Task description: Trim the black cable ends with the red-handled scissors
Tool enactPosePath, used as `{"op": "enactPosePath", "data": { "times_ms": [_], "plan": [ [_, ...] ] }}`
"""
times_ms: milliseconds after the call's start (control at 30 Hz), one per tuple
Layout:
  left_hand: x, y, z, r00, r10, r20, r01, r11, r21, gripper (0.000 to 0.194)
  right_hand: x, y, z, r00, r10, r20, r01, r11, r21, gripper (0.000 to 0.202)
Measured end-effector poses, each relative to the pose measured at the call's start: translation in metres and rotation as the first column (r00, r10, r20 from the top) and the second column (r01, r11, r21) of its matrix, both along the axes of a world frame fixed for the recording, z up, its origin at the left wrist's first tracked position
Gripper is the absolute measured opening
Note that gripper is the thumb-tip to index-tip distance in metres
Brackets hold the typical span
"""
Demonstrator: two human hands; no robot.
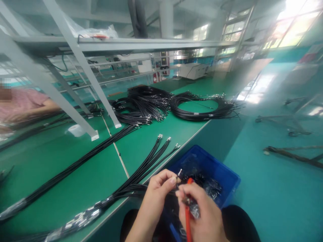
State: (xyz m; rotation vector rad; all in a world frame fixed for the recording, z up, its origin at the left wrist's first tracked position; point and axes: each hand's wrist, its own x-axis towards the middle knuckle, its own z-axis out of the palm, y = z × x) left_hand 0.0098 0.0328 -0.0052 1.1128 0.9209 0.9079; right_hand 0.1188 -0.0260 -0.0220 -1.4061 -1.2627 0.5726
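Note:
My left hand pinches a black cable near its end, where a small silver tip sticks up past the fingers. Close beside it, my right hand is wrapped round a hand tool with red handles, likely pliers or cutters; its jaws are mostly hidden. Both hands are above a blue bin holding small dark and clear pieces. To the left, a bundle of black cables with silver ends lies on the green table, wrapped in clear film lower down.
Another cable bundle runs across the green table. Coiled black cables and a heap of cables lie farther back. White shelf posts rise from the table. A person in a pink top is at the left.

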Motion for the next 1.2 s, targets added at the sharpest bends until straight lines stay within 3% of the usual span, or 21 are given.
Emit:
{"op": "enactPosePath", "data": {
  "times_ms": [100, 167, 267, 367, 433, 767, 1200],
  "plan": [
    [-0.004, 0.001, 0.002, 0.998, -0.044, 0.033, 0.045, 0.999, -0.025, 0.016, 0.008, -0.001, 0.0, 0.959, 0.214, -0.188, -0.235, 0.967, -0.095, 0.023],
    [-0.007, 0.002, 0.003, 0.998, -0.055, 0.038, 0.055, 0.999, -0.001, 0.018, 0.021, 0.003, 0.0, 0.872, 0.301, -0.386, -0.383, 0.91, -0.156, 0.032],
    [-0.01, 0.003, 0.006, 0.998, -0.049, 0.044, 0.048, 0.999, 0.025, 0.019, 0.042, 0.011, -0.001, 0.654, 0.44, -0.615, -0.645, 0.75, -0.149, 0.036],
    [-0.011, 0.005, 0.007, 0.995, -0.061, 0.075, 0.06, 0.998, 0.014, 0.019, 0.054, 0.016, -0.002, 0.407, 0.479, -0.778, -0.823, 0.562, -0.085, 0.039],
    [-0.011, 0.005, 0.007, 0.994, -0.065, 0.09, 0.064, 0.998, 0.014, 0.019, 0.055, 0.017, -0.003, 0.327, 0.478, -0.815, -0.857, 0.514, -0.042, 0.04],
    [-0.013, 0.002, 0.004, 0.989, -0.096, 0.109, 0.091, 0.995, 0.044, 0.016, 0.048, 0.02, -0.004, 0.294, 0.412, -0.863, -0.843, 0.537, -0.031, 0.034],
    [-0.016, 0.002, -0.002, 0.998, -0.052, 0.021, 0.047, 0.978, 0.204, 0.012, 0.05, 0.022, 0.011, 0.364, 0.441, -0.821, -0.84, 0.536, -0.085, 0.038]
  ]
}}
